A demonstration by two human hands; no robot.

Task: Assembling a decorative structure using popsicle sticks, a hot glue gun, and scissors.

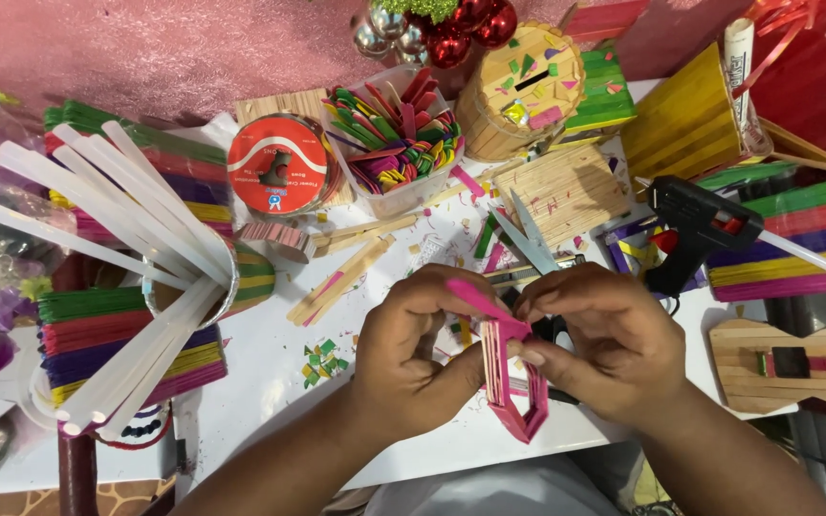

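At the near edge of the white table (270, 382), both hands pinch a pink craft-stick frame (516, 387): the left hand (408, 358) grips its side, while the right hand (604, 349) presses a loose pink stick (485, 301) onto its top with narrowed fingertips. Scissors (528, 239) lie just behind, a black glue gun (695, 225) rests toward the right edge, and glue sticks (117, 239) fan out at left. Uneven pressure could likely skew the stick or spring the frame's joints apart.
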